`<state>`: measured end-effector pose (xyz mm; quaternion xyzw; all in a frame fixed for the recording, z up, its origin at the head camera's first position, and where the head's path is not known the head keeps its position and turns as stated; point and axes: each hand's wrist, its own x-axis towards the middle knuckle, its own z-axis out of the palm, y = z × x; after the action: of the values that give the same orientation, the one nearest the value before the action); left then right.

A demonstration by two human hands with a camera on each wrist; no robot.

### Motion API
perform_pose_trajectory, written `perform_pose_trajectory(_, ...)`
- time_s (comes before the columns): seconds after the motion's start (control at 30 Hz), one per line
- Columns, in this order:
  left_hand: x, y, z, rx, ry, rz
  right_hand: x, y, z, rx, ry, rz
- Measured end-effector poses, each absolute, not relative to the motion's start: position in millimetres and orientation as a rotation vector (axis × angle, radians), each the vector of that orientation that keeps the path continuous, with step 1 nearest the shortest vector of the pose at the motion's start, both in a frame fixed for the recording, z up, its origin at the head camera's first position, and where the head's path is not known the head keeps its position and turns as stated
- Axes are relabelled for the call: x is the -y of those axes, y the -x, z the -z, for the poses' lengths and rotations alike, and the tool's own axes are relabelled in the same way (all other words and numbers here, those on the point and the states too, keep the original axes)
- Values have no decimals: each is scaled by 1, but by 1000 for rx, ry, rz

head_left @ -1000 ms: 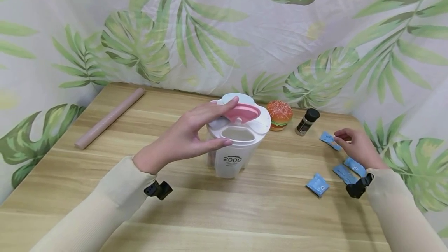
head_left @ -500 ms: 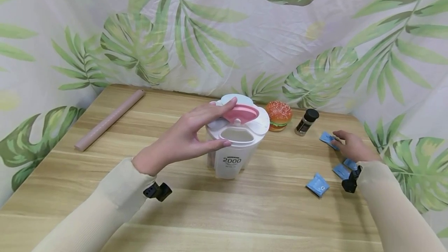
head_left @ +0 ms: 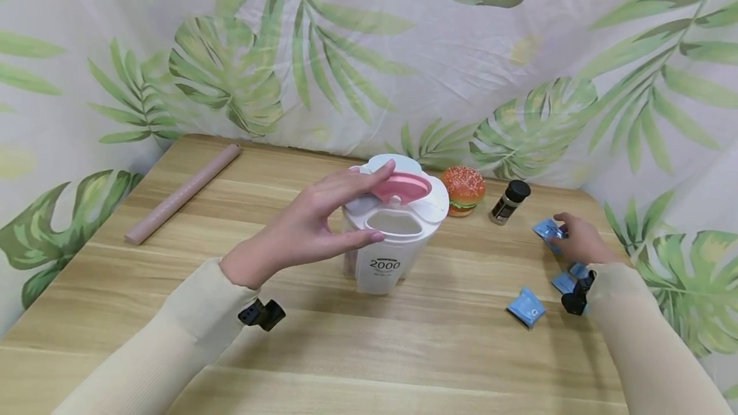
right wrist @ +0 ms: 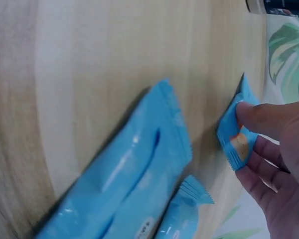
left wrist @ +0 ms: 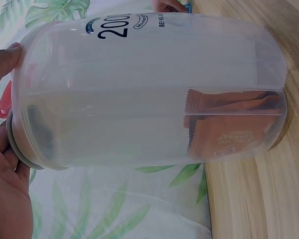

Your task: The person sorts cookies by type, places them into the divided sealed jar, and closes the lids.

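Note:
A translucent storage container (head_left: 380, 268) marked 2000 stands upright mid-table, its pink flap (head_left: 408, 186) raised above a lid opening. My left hand (head_left: 302, 223) grips the lid, thumb at the front rim and index finger by the flap. Through the wall in the left wrist view, brown-orange packets (left wrist: 229, 132) lie at the bottom of one compartment. At the right, my right hand (head_left: 583, 242) pinches a small blue snack packet (right wrist: 237, 134) between thumb and fingers. Closer to me lie other blue packets (head_left: 526, 307), two of them (head_left: 564, 282) partly hidden by the right wrist.
Behind the container sits a toy hamburger (head_left: 464, 189), with a black-capped seasoning bottle (head_left: 510, 202) to its right. A pink roll (head_left: 182, 196) lies along the table's left side. A leaf-print curtain (head_left: 346, 50) hangs at the table's back edge.
My right hand has reached a little further over the far blue packet and taken hold of it; the packet is now slightly turned. The left hand stays on the container's lid.

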<state>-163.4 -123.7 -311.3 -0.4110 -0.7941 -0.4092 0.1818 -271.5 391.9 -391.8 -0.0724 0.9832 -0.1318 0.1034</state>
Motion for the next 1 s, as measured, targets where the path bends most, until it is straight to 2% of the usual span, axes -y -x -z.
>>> perform_pose_trajectory(0.53,124,163,312,2248,1151,1148,-404,258,383,-2853,26,654)
perform_pose_trajectory(1.0,124,163,312,2236,1163,1162,-402,231,380,-2908,-7,1232)
